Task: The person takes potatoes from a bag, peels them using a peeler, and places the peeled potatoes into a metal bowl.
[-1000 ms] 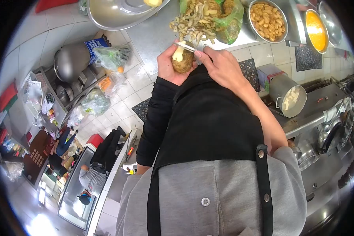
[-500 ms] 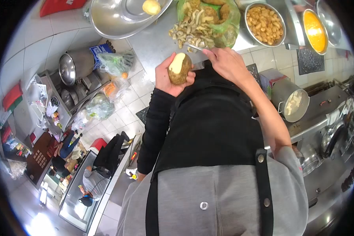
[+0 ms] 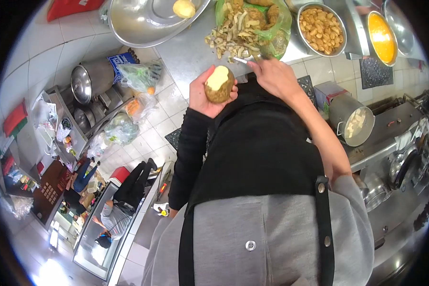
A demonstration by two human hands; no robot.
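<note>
My left hand (image 3: 199, 97) is wrapped round a brown potato (image 3: 218, 95), whose upper end is peeled to pale yellow flesh. My right hand (image 3: 277, 82) grips a small knife (image 3: 240, 60), its thin blade pointing left, apart from the potato. Just beyond the knife, a heap of potato peelings (image 3: 232, 34) lies on the steel table (image 3: 178, 55). Against that heap is an open green plastic bag (image 3: 282, 28) with unpeeled potatoes in it. One peeled potato (image 3: 184, 8) sits in the large metal bowl (image 3: 128, 33) at upper left.
At upper right are a bowl of brown chunks (image 3: 321, 29) and a container of orange liquid (image 3: 382, 38). A pot (image 3: 342, 114) with pale pieces stands by the stove at right. Bagged vegetables (image 3: 121, 128) are at left; another person (image 3: 117, 217) stands at lower left.
The bare patch on the potato now sits at its upper end and looks shorter, as if the potato was turned. The knife and right hand shifted slightly right.
</note>
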